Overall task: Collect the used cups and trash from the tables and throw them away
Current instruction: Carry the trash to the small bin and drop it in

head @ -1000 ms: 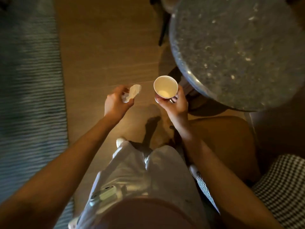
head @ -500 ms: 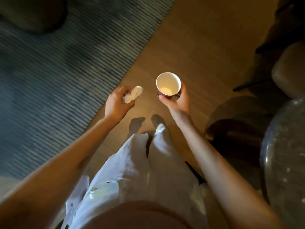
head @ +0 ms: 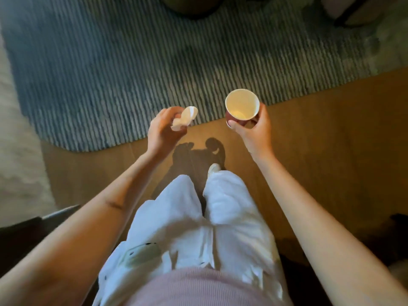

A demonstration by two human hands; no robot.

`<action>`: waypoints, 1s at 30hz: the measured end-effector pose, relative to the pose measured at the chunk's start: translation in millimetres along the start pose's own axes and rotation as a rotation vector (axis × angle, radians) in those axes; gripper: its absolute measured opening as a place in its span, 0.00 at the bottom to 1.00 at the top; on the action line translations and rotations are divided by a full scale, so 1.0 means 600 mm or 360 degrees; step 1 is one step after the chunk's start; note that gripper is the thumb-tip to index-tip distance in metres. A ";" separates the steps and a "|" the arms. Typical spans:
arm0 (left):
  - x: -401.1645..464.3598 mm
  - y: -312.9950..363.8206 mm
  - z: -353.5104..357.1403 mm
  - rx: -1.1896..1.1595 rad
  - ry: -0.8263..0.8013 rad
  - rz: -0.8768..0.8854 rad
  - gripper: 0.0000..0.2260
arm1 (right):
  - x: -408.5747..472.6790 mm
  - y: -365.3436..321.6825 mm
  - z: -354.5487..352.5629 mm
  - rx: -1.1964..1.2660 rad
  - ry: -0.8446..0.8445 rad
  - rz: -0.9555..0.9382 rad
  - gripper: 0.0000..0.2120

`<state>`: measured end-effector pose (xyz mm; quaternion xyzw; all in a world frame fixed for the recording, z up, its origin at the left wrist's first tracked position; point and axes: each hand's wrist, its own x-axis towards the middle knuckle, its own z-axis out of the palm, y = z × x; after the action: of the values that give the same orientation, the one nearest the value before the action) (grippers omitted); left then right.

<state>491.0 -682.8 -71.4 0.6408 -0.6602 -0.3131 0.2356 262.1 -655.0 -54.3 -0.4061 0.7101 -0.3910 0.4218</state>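
R hand (head: 251,131) grips cup (head: 242,105) upright, mouth up; L hand (head: 164,129) pinches crumpled napkin (head: 185,119). Both over floor (head: 331,140) at rug (head: 132,74) edge; no bin in view, prob. elsewhere.

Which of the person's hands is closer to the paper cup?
The right. The right hand is wrapped around the paper cup, holding it upright. The left hand is off to the cup's left, apart from it, gripping a crumpled napkin.
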 end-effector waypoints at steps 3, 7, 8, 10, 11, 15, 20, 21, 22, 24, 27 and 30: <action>0.014 -0.003 -0.008 -0.0076 0.0211 -0.0164 0.15 | 0.064 -0.023 0.019 -0.0051 -0.0191 -0.0092 0.34; 0.043 -0.019 -0.035 -0.0187 0.0423 -0.0366 0.14 | 0.134 -0.054 0.071 -0.0092 -0.0432 -0.0162 0.34; 0.051 -0.025 -0.043 -0.0198 0.0475 -0.0400 0.15 | 0.151 -0.064 0.089 -0.0124 -0.0488 -0.0177 0.34; 0.070 -0.043 -0.063 -0.0224 0.0581 -0.0469 0.15 | 0.183 -0.090 0.131 -0.0198 -0.0576 -0.0237 0.34; 0.082 -0.052 -0.075 -0.0224 0.0631 -0.0499 0.15 | 0.201 -0.106 0.154 -0.0229 -0.0611 -0.0285 0.34; 0.141 -0.102 -0.127 -0.0244 0.0766 -0.0578 0.15 | 0.279 -0.174 0.253 -0.0311 -0.0762 -0.0451 0.33; 0.239 -0.155 -0.212 -0.0239 0.0829 -0.0706 0.16 | 0.375 -0.274 0.375 -0.0331 -0.0848 -0.0555 0.32; 0.260 -0.163 -0.232 -0.0231 0.0842 -0.0716 0.16 | 0.392 -0.291 0.396 -0.0315 -0.0871 -0.0572 0.32; 0.280 -0.171 -0.251 -0.0215 0.0852 -0.0717 0.17 | 0.408 -0.306 0.416 -0.0296 -0.0887 -0.0581 0.31; 0.321 -0.188 -0.286 -0.0186 0.0901 -0.0724 0.17 | 0.438 -0.334 0.454 -0.0272 -0.0935 -0.0591 0.30; 0.380 -0.217 -0.322 -0.0172 0.0965 -0.0767 0.17 | 0.487 -0.364 0.504 -0.0303 -0.0991 -0.0611 0.30; 0.445 -0.250 -0.346 -0.0178 0.0993 -0.0831 0.16 | 0.550 -0.394 0.554 -0.0331 -0.1056 -0.0577 0.29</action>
<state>725.5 -968.6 -58.7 0.8372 -0.3542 -0.1884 0.3716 521.6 -1110.9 -47.7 -0.6700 0.4877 -0.2325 0.5092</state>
